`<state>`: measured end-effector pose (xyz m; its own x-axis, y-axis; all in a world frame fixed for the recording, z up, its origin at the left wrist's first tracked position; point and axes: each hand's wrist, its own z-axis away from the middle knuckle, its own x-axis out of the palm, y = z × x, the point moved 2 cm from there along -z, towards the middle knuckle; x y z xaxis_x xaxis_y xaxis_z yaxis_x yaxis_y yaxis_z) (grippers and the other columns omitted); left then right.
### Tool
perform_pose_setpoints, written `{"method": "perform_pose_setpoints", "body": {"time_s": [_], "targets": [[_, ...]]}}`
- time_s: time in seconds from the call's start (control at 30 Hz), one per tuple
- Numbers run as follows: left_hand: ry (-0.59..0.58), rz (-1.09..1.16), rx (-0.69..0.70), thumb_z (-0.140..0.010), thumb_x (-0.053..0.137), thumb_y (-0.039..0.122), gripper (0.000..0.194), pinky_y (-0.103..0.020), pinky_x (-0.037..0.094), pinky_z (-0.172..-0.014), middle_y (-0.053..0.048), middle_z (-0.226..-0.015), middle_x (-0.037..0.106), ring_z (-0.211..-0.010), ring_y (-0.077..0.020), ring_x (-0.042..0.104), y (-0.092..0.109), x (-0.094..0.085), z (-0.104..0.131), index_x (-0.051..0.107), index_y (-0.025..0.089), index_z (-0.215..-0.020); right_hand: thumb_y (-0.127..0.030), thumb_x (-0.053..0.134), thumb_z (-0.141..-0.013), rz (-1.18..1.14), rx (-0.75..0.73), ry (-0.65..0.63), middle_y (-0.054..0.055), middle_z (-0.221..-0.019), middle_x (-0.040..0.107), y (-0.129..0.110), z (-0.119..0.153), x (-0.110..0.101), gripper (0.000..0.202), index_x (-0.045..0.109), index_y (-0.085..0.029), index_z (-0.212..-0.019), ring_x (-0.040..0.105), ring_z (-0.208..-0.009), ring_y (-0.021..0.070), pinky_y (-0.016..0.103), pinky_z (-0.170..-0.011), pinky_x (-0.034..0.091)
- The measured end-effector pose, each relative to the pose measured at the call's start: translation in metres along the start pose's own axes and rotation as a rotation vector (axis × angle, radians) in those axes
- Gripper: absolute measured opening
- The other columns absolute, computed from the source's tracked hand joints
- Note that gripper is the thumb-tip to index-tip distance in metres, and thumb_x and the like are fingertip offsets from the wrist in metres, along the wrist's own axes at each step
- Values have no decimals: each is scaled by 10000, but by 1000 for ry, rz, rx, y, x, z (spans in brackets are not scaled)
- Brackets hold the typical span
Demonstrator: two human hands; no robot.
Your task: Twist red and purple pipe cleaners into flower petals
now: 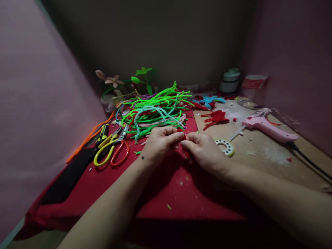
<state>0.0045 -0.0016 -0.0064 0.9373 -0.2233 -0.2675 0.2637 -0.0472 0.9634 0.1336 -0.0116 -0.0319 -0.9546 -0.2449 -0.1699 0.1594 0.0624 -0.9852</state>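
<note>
Both hands meet over the red cloth at the middle of the table. My left hand (164,140) is closed, thumb and fingers pinching a small red pipe cleaner piece (186,152). Close beside it, my right hand (201,147) is closed on the same red piece, which is mostly hidden by the fingers. Just beyond the hands lies a heap of pipe cleaners (158,103), mainly bright green, with light blue, pink and red ones among them. To the right of my right hand is a roll of tape (225,147) with holes round its core.
Scissors (111,152) with yellow and red handles lie at left, near a black flat object (68,173). A pink glue gun (271,128) with a black cord rests on the board (256,162) at right. Red bent pipe cleaners (216,118) and pipe cleaner flowers (114,81) stand or lie farther back.
</note>
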Motion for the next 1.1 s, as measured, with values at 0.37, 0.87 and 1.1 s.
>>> {"method": "perform_pose_setpoints", "body": {"time_s": [0.37,0.87,1.1], "targets": [[156,-200,235,-724,593,230,121,-182,344,-450,19,-550,561,-467,-63,451,7,-1,1,630,128,-671,-163,519,-699,-178,141,-89,-29,-440,518,0,1,-1,124,510,-154,-575,445,-342,68,170,-331,306],[233,-69,201,-796,515,356,220,-180,342,-421,25,-574,541,-419,-53,436,-2,-4,-4,566,156,-721,-191,587,-694,-274,201,-49,-40,-415,471,3,-3,-5,208,476,-150,-524,388,-340,50,183,-348,247],[-251,99,-183,-718,599,318,196,-177,290,-324,12,-483,562,-305,-48,400,-10,11,0,592,123,-707,-244,616,-682,-463,89,63,-40,-423,484,4,-7,-10,219,497,-142,-529,417,-374,50,188,-390,268]]}}
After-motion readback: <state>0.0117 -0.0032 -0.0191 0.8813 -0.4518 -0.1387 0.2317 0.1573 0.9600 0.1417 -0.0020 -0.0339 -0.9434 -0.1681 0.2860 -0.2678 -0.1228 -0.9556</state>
